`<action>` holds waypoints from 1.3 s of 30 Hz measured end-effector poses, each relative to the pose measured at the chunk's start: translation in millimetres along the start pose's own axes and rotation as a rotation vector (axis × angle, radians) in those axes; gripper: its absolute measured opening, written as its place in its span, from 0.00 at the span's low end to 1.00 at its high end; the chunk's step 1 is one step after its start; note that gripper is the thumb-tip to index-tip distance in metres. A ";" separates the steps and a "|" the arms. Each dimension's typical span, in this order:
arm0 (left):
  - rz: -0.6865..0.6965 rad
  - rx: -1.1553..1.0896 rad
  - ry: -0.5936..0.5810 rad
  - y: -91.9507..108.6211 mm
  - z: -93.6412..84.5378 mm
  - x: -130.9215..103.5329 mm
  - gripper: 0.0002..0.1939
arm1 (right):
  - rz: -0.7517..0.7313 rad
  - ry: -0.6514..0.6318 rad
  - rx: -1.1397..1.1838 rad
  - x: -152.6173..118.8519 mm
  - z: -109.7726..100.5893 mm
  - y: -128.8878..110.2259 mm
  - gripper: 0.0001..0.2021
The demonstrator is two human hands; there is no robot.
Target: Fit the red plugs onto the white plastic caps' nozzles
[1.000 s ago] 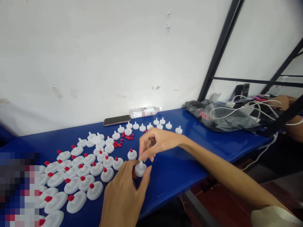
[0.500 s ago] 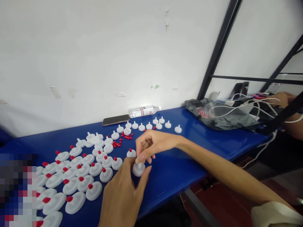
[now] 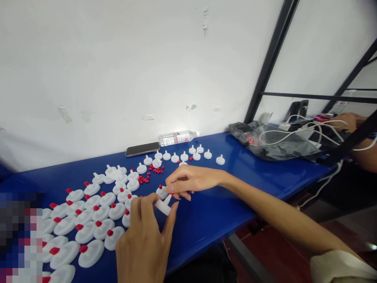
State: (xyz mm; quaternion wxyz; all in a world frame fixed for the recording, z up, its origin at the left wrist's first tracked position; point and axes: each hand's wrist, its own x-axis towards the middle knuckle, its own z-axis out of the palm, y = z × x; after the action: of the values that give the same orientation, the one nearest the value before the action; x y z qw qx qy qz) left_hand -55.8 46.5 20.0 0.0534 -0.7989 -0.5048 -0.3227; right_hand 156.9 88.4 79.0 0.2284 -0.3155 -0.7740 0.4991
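Between the thumb and fingers of my left hand point(image 3: 144, 236) is a white nozzle cap point(image 3: 163, 206), a disc with a narrow spout, tilted to the right. My right hand point(image 3: 187, 181) pinches a small red tip cap point(image 3: 171, 194) at the end of that spout, mostly covered by the fingertips. Just behind my fingers stands another white nozzle cap with a red tip point(image 3: 161, 192). To the left, many white nozzle caps with red tips point(image 3: 101, 212) cover the blue table point(image 3: 218, 212). Loose red tip caps point(image 3: 156, 169) lie scattered beyond my hands.
White nozzle caps with bare spouts point(image 3: 174, 157) line the back. A phone point(image 3: 143, 149) and a lying plastic bottle point(image 3: 176, 138) are by the wall. At right are a dark plastic bag point(image 3: 273, 147), white cables point(image 3: 312, 131), a black metal frame point(image 3: 269, 59) and another person's hand point(image 3: 347, 121).
The held nozzle cap has gone from upright to tilted and shifted slightly left with both hands. Red now shows at its spout, under my right fingertips. The view has shifted slightly.
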 end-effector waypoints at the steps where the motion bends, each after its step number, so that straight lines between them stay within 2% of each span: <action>1: 0.032 0.062 0.050 0.6 -0.2 -1.2 0.15 | -0.002 -0.004 0.004 0.2 0.7 0.6 0.22; 3: 0.095 0.159 0.108 1.8 -0.4 -3.2 0.16 | -0.010 -0.013 0.024 0.9 2.6 2.4 0.23; 6: 0.145 0.242 0.087 2.2 0.5 -4.1 0.16 | -0.044 -0.007 0.029 2.1 6.3 4.7 0.25; 10: 0.106 0.178 -0.051 -1.9 1.9 -1.3 0.14 | -0.076 0.095 -0.087 4.8 13.7 6.8 0.26; 14: -0.020 0.054 -0.258 -5.7 -0.7 4.9 0.16 | -0.136 0.252 -0.382 9.1 25.1 12.2 0.23; 16: -0.083 0.012 -0.316 -5.7 -2.4 7.8 0.17 | -0.156 0.281 -0.470 11.2 31.2 16.3 0.21; 21: -0.129 -0.045 -0.295 -1.3 -3.8 9.0 0.17 | -0.173 0.248 -0.436 14.7 42.3 25.3 0.17; 25: -0.131 -0.063 -0.249 2.7 -6.5 6.3 0.18 | -0.177 0.286 -0.267 15.7 46.0 28.0 0.20; 34: -0.150 -0.110 -0.244 2.2 -9.0 4.9 0.15 | -0.229 0.273 -0.155 16.4 50.0 25.5 0.19; 39: -0.195 -0.157 -0.249 7.5 -13.5 6.8 0.15 | -0.212 0.267 -0.138 15.6 50.8 22.6 0.22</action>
State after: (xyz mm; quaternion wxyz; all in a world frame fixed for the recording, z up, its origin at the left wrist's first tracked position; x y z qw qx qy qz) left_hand -53.8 42.5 36.3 -0.1035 -0.7818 -0.5558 -0.2630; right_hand 118.0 74.5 38.7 0.3583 -0.3106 -0.7982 0.3715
